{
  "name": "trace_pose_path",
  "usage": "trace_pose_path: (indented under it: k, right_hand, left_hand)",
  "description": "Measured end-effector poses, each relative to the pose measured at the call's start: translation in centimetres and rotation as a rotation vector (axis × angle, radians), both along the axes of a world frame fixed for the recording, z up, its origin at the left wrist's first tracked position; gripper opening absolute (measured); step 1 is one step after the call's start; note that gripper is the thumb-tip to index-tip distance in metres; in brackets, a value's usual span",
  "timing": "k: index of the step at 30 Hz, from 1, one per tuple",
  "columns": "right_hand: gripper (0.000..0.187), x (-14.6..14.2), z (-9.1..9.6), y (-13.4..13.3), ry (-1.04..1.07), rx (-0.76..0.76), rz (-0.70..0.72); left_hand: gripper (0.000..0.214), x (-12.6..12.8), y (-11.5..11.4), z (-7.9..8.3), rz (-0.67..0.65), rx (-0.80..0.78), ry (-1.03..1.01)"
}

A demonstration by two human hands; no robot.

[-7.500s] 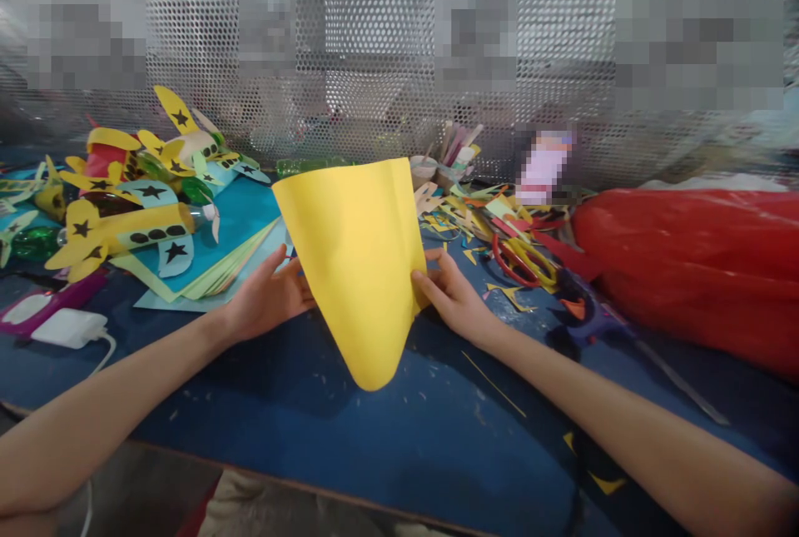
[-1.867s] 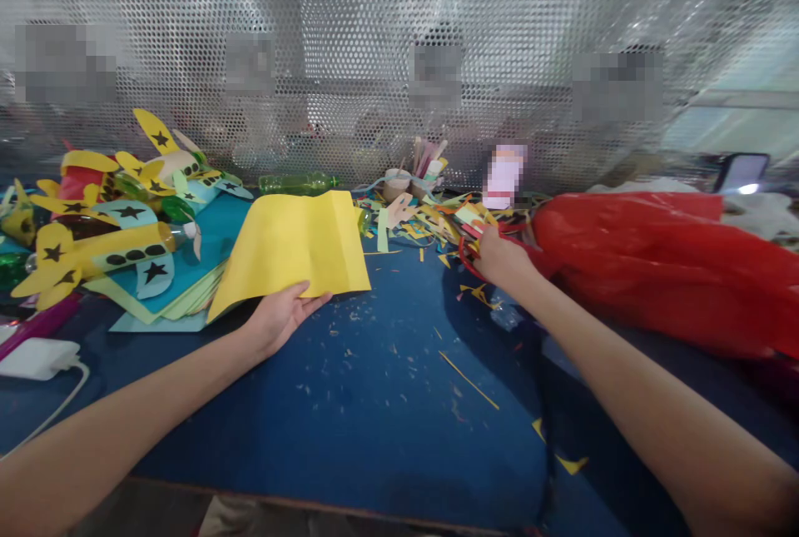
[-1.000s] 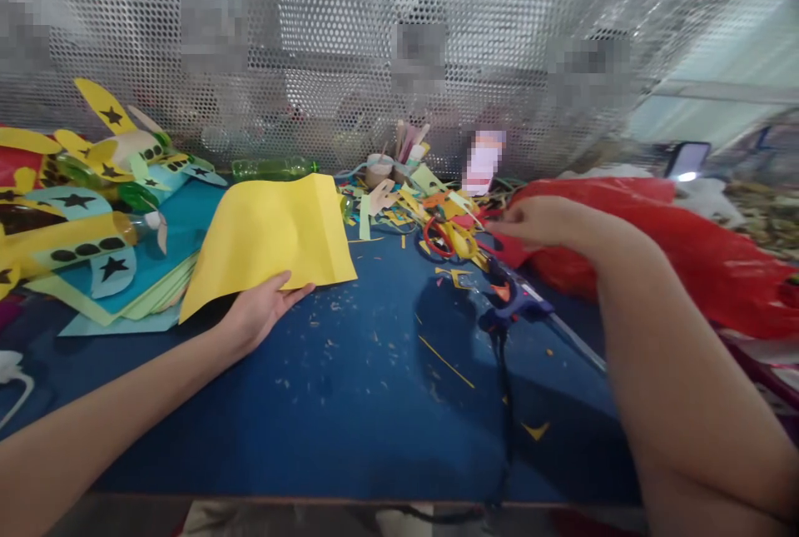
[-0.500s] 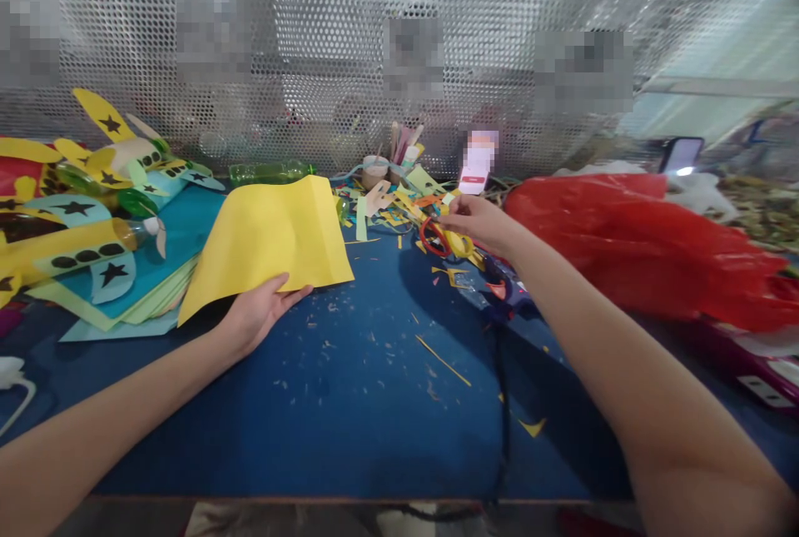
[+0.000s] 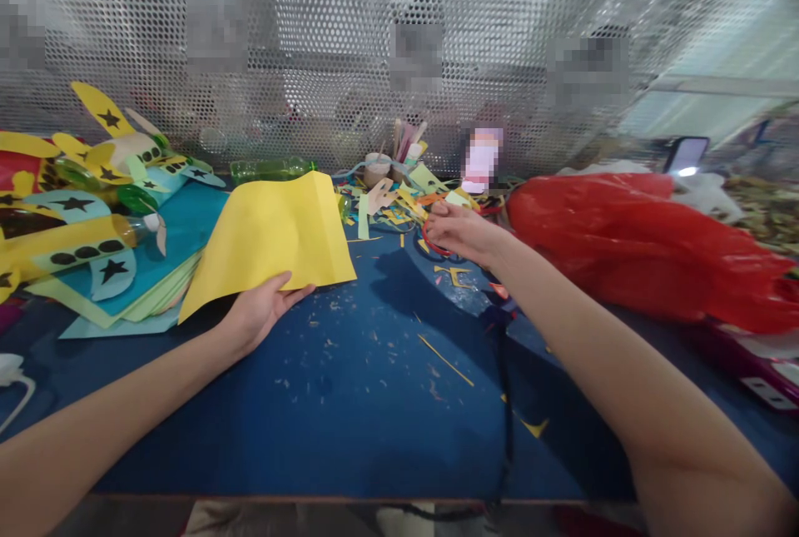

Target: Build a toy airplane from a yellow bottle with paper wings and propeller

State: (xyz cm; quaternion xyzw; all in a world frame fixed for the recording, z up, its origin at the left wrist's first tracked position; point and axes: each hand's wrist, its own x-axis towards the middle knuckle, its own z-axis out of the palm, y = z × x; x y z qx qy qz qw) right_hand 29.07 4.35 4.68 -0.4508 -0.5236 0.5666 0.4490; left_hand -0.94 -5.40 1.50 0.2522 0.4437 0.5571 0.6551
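My left hand (image 5: 259,312) holds the near edge of a yellow paper sheet (image 5: 275,233), thumb on top, fingers under it. The sheet lies bent over a stack of coloured paper (image 5: 162,270) on the blue table (image 5: 349,404). My right hand (image 5: 459,231) is closed round the red handle of a pair of scissors (image 5: 432,242) among the paper scraps; most of the scissors is hidden by my fingers.
Paper-and-bottle planes (image 5: 81,196) with black stars crowd the left. A red plastic bag (image 5: 630,241) fills the right. Scraps and a cup of sticks (image 5: 384,166) lie by the perforated metal screen (image 5: 399,37). A green bottle (image 5: 271,169) and a glue gun (image 5: 499,304) lie near.
My right hand has swung left from the red bag to the scissors and closed on their red handle. My left hand and the yellow sheet have stayed put.
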Motion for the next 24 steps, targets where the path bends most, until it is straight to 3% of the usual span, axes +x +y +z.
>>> trace_pose_path:
  k: [2,4,7,11,13,15,17,20,24]
  right_hand:
    - [0.037,0.1,-0.3,0.0,-0.074,0.053,0.06]
    - [0.037,0.2,-0.6,0.2,-0.291,0.113,0.06]
    - [0.034,0.5,-1.0,0.5,-0.677,0.157,-0.028]
    - [0.023,1.2,-1.2,0.7,-0.9,0.215,-0.225]
    - [0.013,1.4,-1.4,0.6,-1.111,0.269,-0.361]
    - [0.021,1.4,-1.6,0.3,-1.418,0.265,-0.408]
    - [0.031,1.0,-1.8,0.0,-1.666,0.209,-0.361]
    - [0.032,0.3,-1.9,-0.4,-1.737,0.188,-0.307]
    - [0.032,0.0,-1.2,-0.6,-1.704,0.226,-0.339]
  left_hand:
    - [0.052,0.0,0.0,0.1,0.002,-0.005,0.005]
    - [0.052,0.1,-0.1,0.2,0.008,-0.015,0.009]
    - [0.05,0.2,-0.1,0.4,0.009,-0.029,0.013]
    - [0.047,0.2,-0.1,0.4,-0.001,-0.027,0.005]
    - [0.047,0.2,-0.1,0.4,0.0,-0.014,0.008]
    - [0.047,0.2,-0.1,0.3,0.003,-0.01,0.015]
    - [0.046,0.1,-0.1,0.1,0.0,-0.006,0.013]
    - [0.047,0.1,-0.1,0.0,-0.013,0.0,0.003]
    - [0.047,0.0,-0.2,0.0,-0.016,-0.003,0.004]
